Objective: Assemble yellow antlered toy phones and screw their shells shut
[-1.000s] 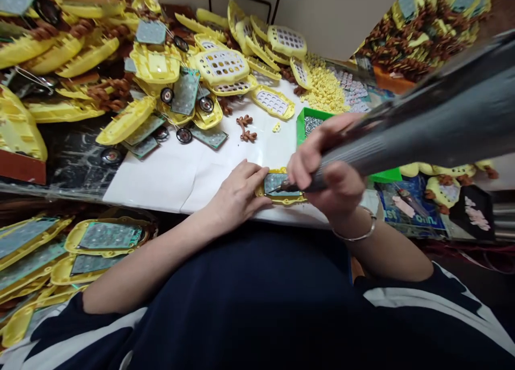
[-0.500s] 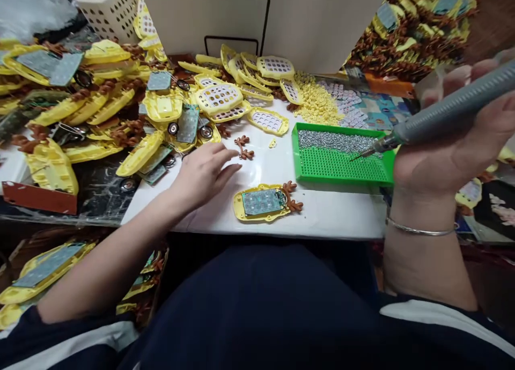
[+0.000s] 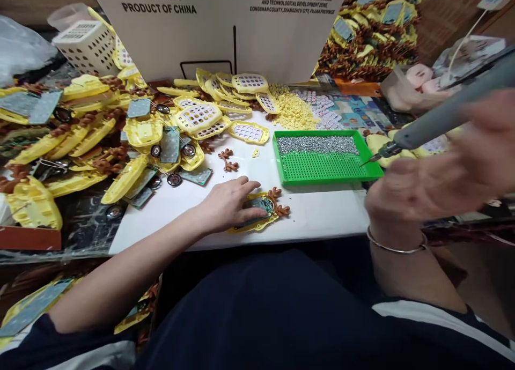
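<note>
1. The white carton [image 3: 209, 32] stands behind the work area and now shows two printed blocks, whereas half a second ago just part of one was in sight; the head view has shifted.
2. On the left, yellow shells [image 3: 94, 145] lie in the same loose heap, with brown pieces and round speakers among them.
3. The white sheet [image 3: 325, 212] lies under the work, between the heap and the right arm.
4. The right hand [image 3: 434, 182], blurred, is closed around the grey screwdriver [image 3: 442, 112]. A second ago the tool was down at the shell — now it points over the tray.
5. The green tray [image 3: 330, 180] sits beyond and to the right of the shell, its screws [image 3: 317, 143] gathered along the far side. The screwdriver bit [image 3: 374, 157] is now over the right end; half a second ago it was nearer the middle.
6. The left hand [image 3: 225, 206] has come onto the shell from the bare sheet beside it. Its thumb crosses the board — whether it grips or merely rests, I cannot tell.
7. The open shell [image 3: 259, 226] lies flat near the sheet's front edge, its left part now hidden by the hand. The circuit board [image 3: 264, 202] shows inside, and brown antlers [image 3: 276, 194] jut from its right end.
8. A loose antler piece [image 3: 228, 161] and a small yellow part [image 3: 255, 153] lie beyond, unmoved.
</note>
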Available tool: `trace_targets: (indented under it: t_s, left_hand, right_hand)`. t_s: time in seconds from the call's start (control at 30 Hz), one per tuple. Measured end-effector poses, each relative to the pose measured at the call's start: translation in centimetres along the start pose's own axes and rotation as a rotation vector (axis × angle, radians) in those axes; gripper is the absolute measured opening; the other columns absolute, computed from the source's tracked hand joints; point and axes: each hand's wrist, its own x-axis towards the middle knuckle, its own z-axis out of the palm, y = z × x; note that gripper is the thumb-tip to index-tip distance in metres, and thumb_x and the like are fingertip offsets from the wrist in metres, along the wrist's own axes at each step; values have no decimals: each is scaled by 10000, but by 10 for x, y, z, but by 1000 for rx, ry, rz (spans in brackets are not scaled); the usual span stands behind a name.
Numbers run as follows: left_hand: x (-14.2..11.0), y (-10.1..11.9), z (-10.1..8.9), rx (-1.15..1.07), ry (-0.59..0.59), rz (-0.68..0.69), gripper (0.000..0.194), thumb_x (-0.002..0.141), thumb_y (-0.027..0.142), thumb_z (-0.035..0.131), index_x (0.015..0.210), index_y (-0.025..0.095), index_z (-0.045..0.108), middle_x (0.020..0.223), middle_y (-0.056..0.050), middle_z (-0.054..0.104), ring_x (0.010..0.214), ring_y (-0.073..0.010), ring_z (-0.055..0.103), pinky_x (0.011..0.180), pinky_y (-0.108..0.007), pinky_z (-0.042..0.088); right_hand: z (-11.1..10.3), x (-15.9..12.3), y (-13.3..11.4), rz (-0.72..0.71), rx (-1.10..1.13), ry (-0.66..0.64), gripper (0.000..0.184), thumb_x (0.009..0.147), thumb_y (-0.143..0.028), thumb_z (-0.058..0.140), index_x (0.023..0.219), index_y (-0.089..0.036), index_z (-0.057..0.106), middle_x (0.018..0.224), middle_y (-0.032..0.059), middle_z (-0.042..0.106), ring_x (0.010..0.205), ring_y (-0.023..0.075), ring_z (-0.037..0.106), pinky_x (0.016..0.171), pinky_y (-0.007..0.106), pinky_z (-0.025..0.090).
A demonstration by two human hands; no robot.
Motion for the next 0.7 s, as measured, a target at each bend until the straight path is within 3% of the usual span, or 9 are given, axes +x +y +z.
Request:
trace_targets:
  t_s: [0.07, 0.1, 0.13, 0.2, 0.27, 0.33, 0.43, 0.53, 0.7]
  left_hand:
    - [0, 0, 0, -31, -33, -32, 577, 863, 591, 574, 1268, 182, 558, 1105, -97, 648, 983, -268, 667, 802, -350, 515]
    - [-1, 1, 0, -41, -46, -42, 578, 866, 593, 567, 1275, 184, 556, 1115, -98, 645, 993, -272, 665, 808, -350, 512]
    - [-2, 1, -1, -49, -58, -44, 576, 871, 591, 559, 1279, 185, 558, 1119, -100, 643, 999, -275, 664, 811, -351, 509]
    - [-1, 2, -4, -62, -71, -36, 547, 892, 575, 532, 1275, 187, 570, 1111, -100, 648, 993, -277, 665, 809, -357, 507]
    - [5, 0, -12, -56, -42, -43, 481, 933, 530, 477, 1247, 184, 596, 1084, -100, 660, 967, -269, 669, 806, -361, 505]
    - [20, -7, -22, -8, 51, -74, 419, 976, 440, 409, 1212, 164, 619, 1085, -115, 667, 980, -262, 661, 833, -367, 499]
    - [59, -27, -38, 148, 209, -116, 362, 978, 295, 393, 1211, 124, 611, 1225, -159, 615, 1151, -276, 581, 950, -372, 456]
    - [103, -49, -49, 230, 166, -137, 374, 930, 164, 420, 1270, 100, 564, 1327, -175, 564, 1234, -271, 526, 1008, -355, 418]
    - [150, -66, -56, 291, 19, -130, 392, 831, 97, 519, 1210, 117, 614, 1203, -152, 651, 1138, -270, 592, 935, -315, 449]
  right_hand:
    - [14, -4, 0, -537, -299, -288, 131, 745, -223, 720, 840, -313, 705, 941, -40, 726, 1014, 212, 671, 1079, 475, 428]
    - [24, -4, 3, -666, -416, -423, 101, 811, -243, 658, 894, -270, 709, 940, 4, 736, 950, 218, 685, 998, 478, 480]
    - [34, -2, 8, -674, -501, -535, 116, 856, -257, 605, 903, -230, 708, 918, 33, 740, 903, 218, 688, 913, 451, 516]
    - [56, 10, 22, -502, -641, -729, 181, 897, -260, 539, 882, -199, 709, 881, 49, 741, 846, 205, 683, 793, 383, 528]
    - [77, 27, 39, -314, -789, -856, 189, 878, -224, 534, 880, -193, 720, 905, 62, 743, 860, 213, 672, 781, 370, 504]
    - [96, 47, 54, -177, -928, -894, 209, 862, -186, 524, 888, -184, 731, 935, 82, 744, 890, 229, 663, 785, 375, 487]
    - [115, 74, 70, -57, -1084, -848, 251, 875, -172, 508, 973, -183, 738, 1031, 92, 737, 994, 234, 650, 845, 367, 480]
    - [116, 98, 81, 27, -1228, -795, 280, 889, -182, 515, 1076, -188, 722, 1135, 86, 713, 1070, 227, 632, 889, 352, 478]
    - [90, 133, 105, 171, -1427, -712, 308, 861, -114, 539, 1109, -164, 715, 1148, 114, 702, 1074, 244, 640, 881, 359, 499]
